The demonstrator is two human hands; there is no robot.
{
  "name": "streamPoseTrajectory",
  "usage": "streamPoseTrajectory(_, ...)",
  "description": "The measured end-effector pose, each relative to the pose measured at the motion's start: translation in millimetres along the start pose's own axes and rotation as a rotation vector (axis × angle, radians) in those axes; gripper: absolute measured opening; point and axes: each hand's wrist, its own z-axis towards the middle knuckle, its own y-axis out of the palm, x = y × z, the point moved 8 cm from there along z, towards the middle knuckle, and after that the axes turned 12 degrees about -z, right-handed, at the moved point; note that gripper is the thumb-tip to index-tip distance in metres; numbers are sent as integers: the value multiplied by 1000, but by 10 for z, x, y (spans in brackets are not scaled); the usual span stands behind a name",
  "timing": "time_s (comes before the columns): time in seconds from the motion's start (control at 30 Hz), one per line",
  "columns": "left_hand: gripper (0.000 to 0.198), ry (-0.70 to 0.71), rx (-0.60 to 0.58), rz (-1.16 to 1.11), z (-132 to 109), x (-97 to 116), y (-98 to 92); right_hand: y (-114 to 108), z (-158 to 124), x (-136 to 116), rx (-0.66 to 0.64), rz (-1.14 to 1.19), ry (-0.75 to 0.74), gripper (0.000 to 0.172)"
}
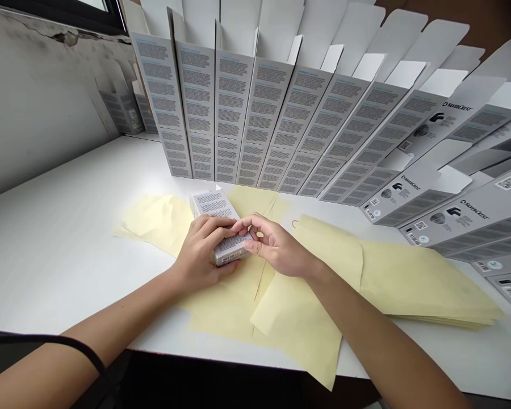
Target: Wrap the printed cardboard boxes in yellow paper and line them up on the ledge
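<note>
down at the middle of the white table (46, 255), both forearms came in from the bottom edge and met over a small printed box (216, 209) that lay flat on overlapping yellow paper sheets (306, 318). the left hand (202, 253) was curled over the box's near half from the left side, fingers bent across its top and gripping it. the right hand (275, 247) reached in from the other side with the wrist low, its thumb and fingertips pinched on the box's near end, touching the left hand's fingers. those fingers covered that end, so whether its flap stood open or closed could not be told. behind, a row of upright open cartons (255, 113) leaned like a fan, their print too small to read; more lying cartons (464, 216) at the right were cut off by the frame.
</note>
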Motion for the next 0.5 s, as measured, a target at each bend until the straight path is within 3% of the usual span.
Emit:
streamPoseTrajectory(0.2,35,0,15,4,4,0,4,9,27,0,110,-23,81,36)
streamPoseTrajectory(0.37,38,-8,3,3,4,-11,14,28,27,11,35,-17,59,25)
streamPoseTrajectory(0.5,42,2,2,27,-15,-13,18,-22,11,-12,-11,-19,19,28)
